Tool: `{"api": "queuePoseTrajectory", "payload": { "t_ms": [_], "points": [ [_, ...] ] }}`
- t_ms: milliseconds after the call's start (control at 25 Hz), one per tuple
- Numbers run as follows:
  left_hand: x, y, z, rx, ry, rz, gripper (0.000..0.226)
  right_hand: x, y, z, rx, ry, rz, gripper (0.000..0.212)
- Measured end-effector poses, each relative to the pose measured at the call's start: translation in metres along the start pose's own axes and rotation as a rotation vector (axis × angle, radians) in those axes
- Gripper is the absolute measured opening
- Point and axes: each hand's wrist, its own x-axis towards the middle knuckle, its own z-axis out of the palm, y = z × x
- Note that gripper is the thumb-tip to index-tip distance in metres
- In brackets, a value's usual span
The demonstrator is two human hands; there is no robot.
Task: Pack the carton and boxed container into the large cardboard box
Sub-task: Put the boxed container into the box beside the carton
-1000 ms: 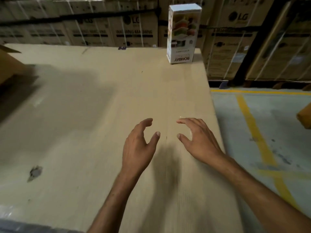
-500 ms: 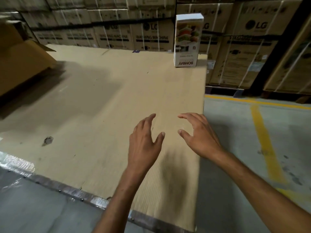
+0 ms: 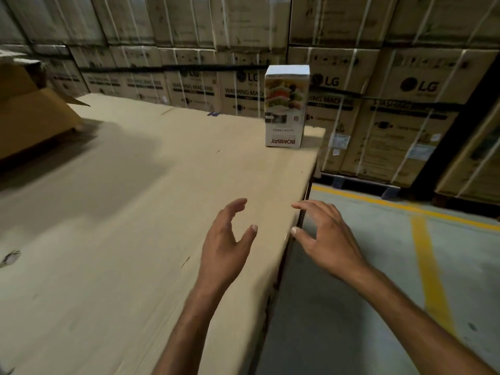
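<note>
A tall white boxed container point(image 3: 286, 106) with food pictures and upside-down "BOMBAY" lettering stands upright at the far right corner of the cardboard-covered table point(image 3: 121, 212). The large cardboard box point(image 3: 29, 120) sits at the far left, its flaps open, partly cut off by the frame. My left hand point(image 3: 226, 244) hovers over the table's right part, fingers spread, holding nothing. My right hand point(image 3: 323, 236) hovers beside it over the table's right edge, fingers loosely curved and empty. Both hands are well short of the boxed container. No separate carton is visible.
Stacked strapped LG washing machine cartons point(image 3: 378, 109) form a wall behind the table. To the right lies a grey concrete floor point(image 3: 351, 307) with yellow lines point(image 3: 430, 272). A small dark scuff point(image 3: 10, 257) marks the table at the left.
The view has swung left and up: the large box shows more at the left, and the table's right edge now runs under my right hand. Both hands stay empty and spread.
</note>
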Motion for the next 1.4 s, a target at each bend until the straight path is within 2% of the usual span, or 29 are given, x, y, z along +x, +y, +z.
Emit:
{"api": "queuePoseTrajectory", "payload": {
  "t_ms": [200,400,560,760,880,960,1040,1120,1240,1280,1320,1400],
  "points": [
    [0.062,0.052,0.050,-0.082,0.019,-0.022,0.047,0.072,0.050,-0.050,0.007,-0.005,-0.026,0.049],
    [0.137,0.067,0.097,-0.083,0.008,-0.003,0.047,0.149,0.090,-0.057,0.080,0.012,-0.036,0.046],
    [0.224,0.060,0.134,-0.121,0.014,-0.019,0.046,0.228,0.129,-0.050,0.112,0.012,-0.036,0.042],
    [0.361,0.082,0.162,-0.162,-0.021,0.076,0.040,0.362,0.154,-0.063,0.165,0.104,-0.052,0.039],
    [0.436,0.096,0.173,-0.177,0.033,0.103,0.035,0.439,0.174,-0.069,0.240,0.183,-0.031,0.040],
    [0.474,0.097,0.181,-0.191,0.100,0.113,0.040,0.481,0.190,-0.066,0.322,0.247,0.027,0.042],
    [0.515,0.091,0.191,-0.160,0.181,0.082,0.044,0.524,0.205,-0.064,0.418,0.283,0.114,0.051],
    [0.552,0.084,0.198,-0.168,0.247,-0.002,0.049,0.563,0.218,-0.061,0.531,0.178,0.236,0.077],
    [0.599,0.075,0.203,-0.214,0.272,-0.195,0.062,0.608,0.235,-0.053,0.682,-0.117,0.431,0.130],
    [0.612,0.070,0.203,-0.222,0.262,-0.265,0.068,0.618,0.238,-0.051,0.731,-0.216,0.483,0.131],
    [0.623,0.067,0.204,-0.232,0.230,-0.334,0.074,0.626,0.240,-0.050,0.795,-0.315,0.526,0.116],
    [0.636,0.065,0.204,-0.234,0.130,-0.464,0.075,0.640,0.243,-0.049,0.916,-0.475,0.593,0.058]
  ]
}}
